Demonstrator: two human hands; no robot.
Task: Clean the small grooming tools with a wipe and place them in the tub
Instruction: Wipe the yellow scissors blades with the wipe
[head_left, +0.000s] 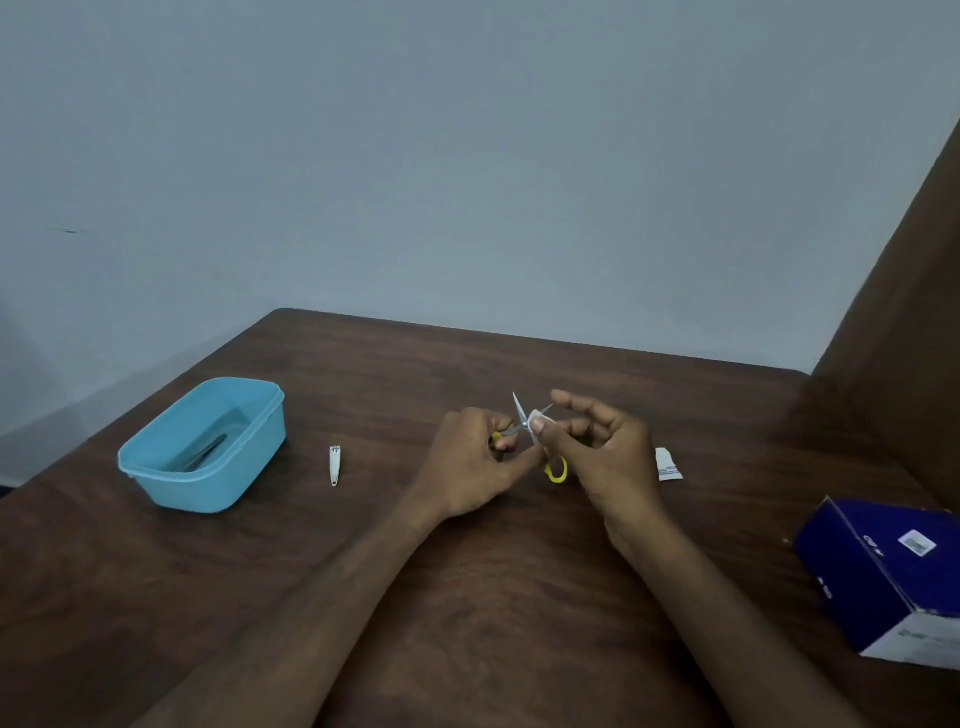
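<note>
Left grip holds the open yellow-handled scissors above the counter; right grip pinches a wipe on a blade. Nail clipper lies between them and the blue tub, which holds a metal tool. Torn sachet and blue box sit right.

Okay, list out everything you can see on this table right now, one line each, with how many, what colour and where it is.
Table: one, dark brown wood, fills the lower half of the view.
Tub: one, light blue, left side of the table; a dark slim tool lies inside, too dim to identify.
Nail clipper: one, silver, on the table right of the tub.
Scissors: one, silver blades open, yellow handles, held above the table centre.
Wipe: one, white, pressed on a scissor blade.
Wrapper: one, white, on the table, right of the hands.
Box: one, dark blue, right edge.
Left hand: grips a scissor handle.
Right hand: pinches the wipe.
</note>
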